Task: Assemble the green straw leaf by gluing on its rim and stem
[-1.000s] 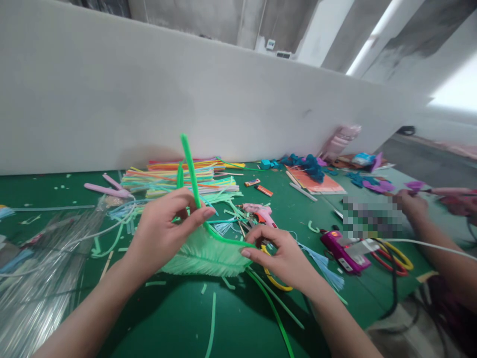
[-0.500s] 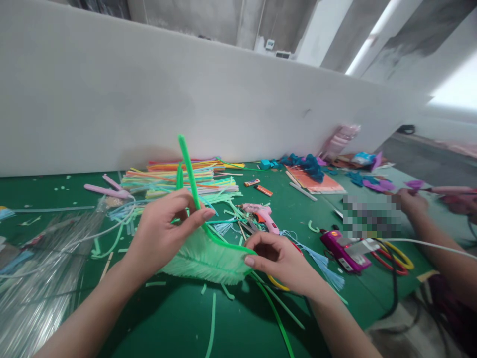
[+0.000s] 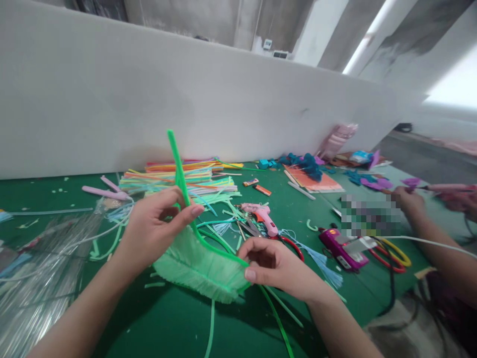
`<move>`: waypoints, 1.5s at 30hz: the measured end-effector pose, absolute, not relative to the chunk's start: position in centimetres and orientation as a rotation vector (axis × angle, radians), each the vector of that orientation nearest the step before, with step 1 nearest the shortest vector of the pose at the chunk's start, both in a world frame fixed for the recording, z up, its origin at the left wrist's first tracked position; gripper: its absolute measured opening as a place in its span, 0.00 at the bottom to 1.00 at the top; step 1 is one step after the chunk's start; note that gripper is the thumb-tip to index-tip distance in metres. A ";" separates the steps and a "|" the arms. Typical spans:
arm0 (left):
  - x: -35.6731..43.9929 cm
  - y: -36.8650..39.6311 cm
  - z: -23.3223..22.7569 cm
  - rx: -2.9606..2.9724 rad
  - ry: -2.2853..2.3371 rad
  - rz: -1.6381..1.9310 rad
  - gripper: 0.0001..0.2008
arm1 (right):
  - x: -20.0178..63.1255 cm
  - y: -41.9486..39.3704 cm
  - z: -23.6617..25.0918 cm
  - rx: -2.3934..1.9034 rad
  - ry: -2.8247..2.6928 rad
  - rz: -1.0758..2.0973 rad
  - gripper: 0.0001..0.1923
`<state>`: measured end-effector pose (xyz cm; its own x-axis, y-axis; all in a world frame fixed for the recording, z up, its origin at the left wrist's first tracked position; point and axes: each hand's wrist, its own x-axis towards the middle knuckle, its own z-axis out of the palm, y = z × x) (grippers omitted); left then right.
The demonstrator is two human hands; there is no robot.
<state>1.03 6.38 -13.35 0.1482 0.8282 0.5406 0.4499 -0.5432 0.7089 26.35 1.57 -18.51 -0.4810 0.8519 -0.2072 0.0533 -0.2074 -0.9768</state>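
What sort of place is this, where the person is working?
Probably a craft workshop: coloured fuzzy stems and a pink glue gun lie on a green table, and the person's left hand and right hand hold a feather-like green piece.

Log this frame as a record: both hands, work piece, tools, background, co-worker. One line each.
left_hand: left hand pinches bright green stem, free end pointing up
right_hand: right hand pinches right end of pale green fuzzy piece
piece_edge: bright green, upper side curved
tools: pink glue gun, red-handled scissors
background: multicolored stems on green table
co-worker: hand at purple piece, right side
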 end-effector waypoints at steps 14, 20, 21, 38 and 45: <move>0.7 6.9 -13.9 2.150 1.243 1.313 0.12 | 24.9 0.9 -18.7 -1.326 -1.554 1.343 0.10; 0.7 7.2 -14.3 2.147 1.255 1.272 0.13 | 24.5 0.8 -18.7 -1.336 -1.728 1.142 0.06; 0.5 7.3 -14.2 2.141 1.263 1.272 0.13 | 24.4 0.7 -18.6 -1.332 -1.766 1.076 0.06; 3.8 -0.2 -14.3 0.675 0.840 1.434 0.19 | 19.6 0.0 -17.7 -0.620 -1.997 -0.310 0.17; 2.9 -0.2 -15.7 0.493 0.982 1.636 0.21 | 19.6 -2.4 -19.2 -0.854 -1.611 0.296 0.11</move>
